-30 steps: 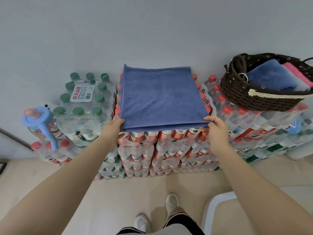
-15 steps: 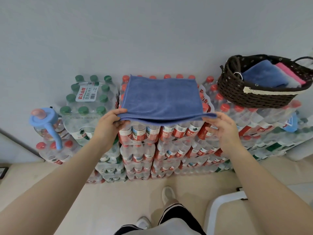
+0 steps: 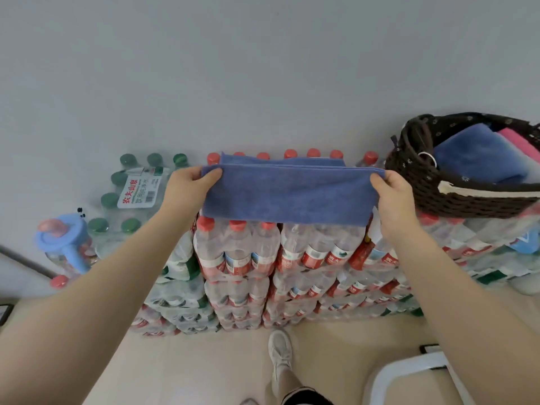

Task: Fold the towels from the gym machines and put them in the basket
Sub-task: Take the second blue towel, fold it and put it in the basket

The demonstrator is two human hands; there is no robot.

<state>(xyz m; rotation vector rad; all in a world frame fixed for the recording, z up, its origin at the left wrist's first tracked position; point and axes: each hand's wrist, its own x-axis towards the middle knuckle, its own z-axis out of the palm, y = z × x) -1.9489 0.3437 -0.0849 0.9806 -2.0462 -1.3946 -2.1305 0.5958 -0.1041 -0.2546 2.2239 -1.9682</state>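
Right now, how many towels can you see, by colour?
Blue: 2, one towel gripped by the left hand and right hand, one blue towel in the basket
Pink: 1, the pink towel in the basket
Total: 3

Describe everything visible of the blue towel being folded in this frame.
The blue towel looks like soft microfibre, plain, with stitched edges. It is doubled over into a wide band, the near layer carried toward the far edge, which peeks out behind. It lies across the red-capped bottles, left of the basket. The left hand pinches its left end, the right hand its right end.
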